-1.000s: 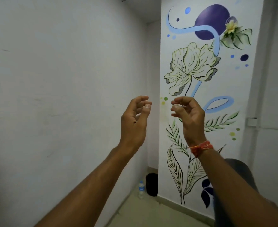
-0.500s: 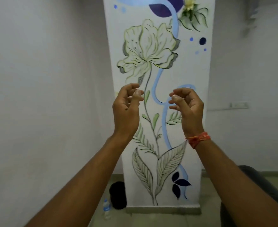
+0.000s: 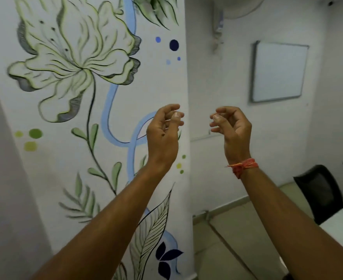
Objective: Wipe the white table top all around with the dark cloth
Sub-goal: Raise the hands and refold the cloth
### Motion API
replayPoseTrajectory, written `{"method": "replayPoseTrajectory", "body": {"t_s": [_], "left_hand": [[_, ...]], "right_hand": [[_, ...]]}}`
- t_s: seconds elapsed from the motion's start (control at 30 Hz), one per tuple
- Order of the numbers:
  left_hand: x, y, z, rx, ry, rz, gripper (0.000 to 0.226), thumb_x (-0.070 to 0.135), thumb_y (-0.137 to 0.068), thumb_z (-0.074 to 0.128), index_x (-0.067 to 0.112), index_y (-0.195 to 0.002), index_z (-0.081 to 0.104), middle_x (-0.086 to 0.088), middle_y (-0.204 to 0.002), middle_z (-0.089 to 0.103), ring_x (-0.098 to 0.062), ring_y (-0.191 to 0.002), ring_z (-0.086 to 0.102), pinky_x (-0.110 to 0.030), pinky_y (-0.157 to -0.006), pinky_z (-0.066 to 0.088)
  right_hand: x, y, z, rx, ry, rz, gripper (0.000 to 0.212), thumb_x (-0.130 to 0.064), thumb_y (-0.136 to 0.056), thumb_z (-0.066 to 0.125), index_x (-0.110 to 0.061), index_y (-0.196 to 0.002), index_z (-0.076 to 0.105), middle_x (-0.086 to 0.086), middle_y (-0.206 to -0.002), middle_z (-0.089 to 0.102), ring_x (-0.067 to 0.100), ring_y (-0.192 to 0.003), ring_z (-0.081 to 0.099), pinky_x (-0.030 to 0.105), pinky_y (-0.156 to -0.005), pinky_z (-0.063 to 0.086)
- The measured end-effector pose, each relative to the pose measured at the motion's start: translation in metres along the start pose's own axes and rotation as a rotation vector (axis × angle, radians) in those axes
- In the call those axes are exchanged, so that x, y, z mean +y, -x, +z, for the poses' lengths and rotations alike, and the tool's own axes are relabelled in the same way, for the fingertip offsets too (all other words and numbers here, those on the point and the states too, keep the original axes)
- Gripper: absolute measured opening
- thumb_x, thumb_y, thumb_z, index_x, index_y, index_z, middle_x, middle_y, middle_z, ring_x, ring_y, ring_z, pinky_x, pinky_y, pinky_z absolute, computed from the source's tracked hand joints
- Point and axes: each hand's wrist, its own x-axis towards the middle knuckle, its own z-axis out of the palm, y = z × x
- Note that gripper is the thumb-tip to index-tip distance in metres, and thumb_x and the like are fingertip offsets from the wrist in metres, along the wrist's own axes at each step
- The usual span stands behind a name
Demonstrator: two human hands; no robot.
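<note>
At lower right, white table top [image 3: 342, 223] corner; left hand [image 3: 162, 136], right hand [image 3: 234, 132] raised, fingers loosely curled, empty.

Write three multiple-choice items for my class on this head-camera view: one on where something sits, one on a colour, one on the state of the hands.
1. Where does the white table top show?
A. at the lower right edge
B. under the painted flower
C. at the upper left

2. What colour is the thread band on the wrist of the right hand?
A. green
B. orange-red
C. black

3. What are the left hand and the right hand doing?
A. both gripping a dark cloth
B. pressed flat on the table
C. raised in the air with loosely curled fingers, holding nothing

Answers: 1 A, only a corner of the table shows there, beside the black chair. 2 B, the band reads orange-red against the pale wall. 3 C, both hands hang before the flower mural and no cloth is in view.
</note>
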Motion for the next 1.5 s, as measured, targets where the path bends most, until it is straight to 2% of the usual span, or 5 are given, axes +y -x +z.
{"method": "replayPoseTrajectory", "body": {"t_s": [0.7,1.1,1.23,1.37,1.5], "left_hand": [[-0.339,-0.070,0.364,-0.696,0.394,-0.276,0.020,0.018,-0.102,0.050,0.017,-0.118,0.063,-0.004,-0.108,0.070,-0.017,-0.095,0.068,-0.034,-0.087,0.058],[-0.351,0.166,0.581,-1.423,0.556,-0.435,0.018,0.018,-0.099,0.050,0.025,-0.109,0.064,0.002,-0.095,0.070,-0.015,-0.086,0.068,-0.028,-0.077,0.054],[-0.370,0.252,0.630,-1.673,0.445,-0.436,0.020,0.017,-0.099,0.051,0.029,-0.110,0.063,-0.001,-0.101,0.070,-0.020,-0.093,0.067,-0.022,-0.078,0.050],[-0.381,0.319,0.679,-1.812,0.383,-0.378,0.020,0.016,-0.100,0.052,0.022,-0.115,0.065,0.002,-0.101,0.068,-0.013,-0.093,0.064,-0.012,-0.076,0.045],[-0.393,0.369,0.707,-1.877,0.364,-0.366,0.020,0.018,-0.100,0.054,0.021,-0.116,0.065,0.006,-0.098,0.066,-0.005,-0.091,0.062,-0.005,-0.073,0.041]], "right_hand": [[0.253,-0.126,-0.255,0.738,0.506,0.137,0.015,-0.013,-0.089,0.067,-0.004,-0.099,0.063,0.010,-0.081,0.067,0.025,-0.067,0.059,0.035,-0.066,0.053],[0.258,0.024,-0.469,1.422,0.872,0.273,0.022,-0.027,-0.085,0.065,-0.011,-0.100,0.064,0.009,-0.090,0.071,0.021,-0.075,0.068,0.035,-0.069,0.057],[0.265,0.115,-0.546,1.639,1.066,0.491,0.008,-0.018,-0.092,0.065,-0.013,-0.098,0.065,0.001,-0.094,0.067,0.017,-0.089,0.064,0.034,-0.080,0.052],[0.247,0.211,-0.614,1.760,1.500,0.802,0.025,-0.016,-0.095,0.054,0.001,-0.109,0.065,0.021,-0.114,0.064,0.040,-0.113,0.055,0.045,-0.102,0.042],[0.220,0.270,-0.672,1.722,1.640,1.391,0.054,-0.028,-0.104,0.042,-0.004,-0.151,0.032,0.025,-0.160,0.020,0.041,-0.149,0.014,0.051,-0.121,0.015]]}}
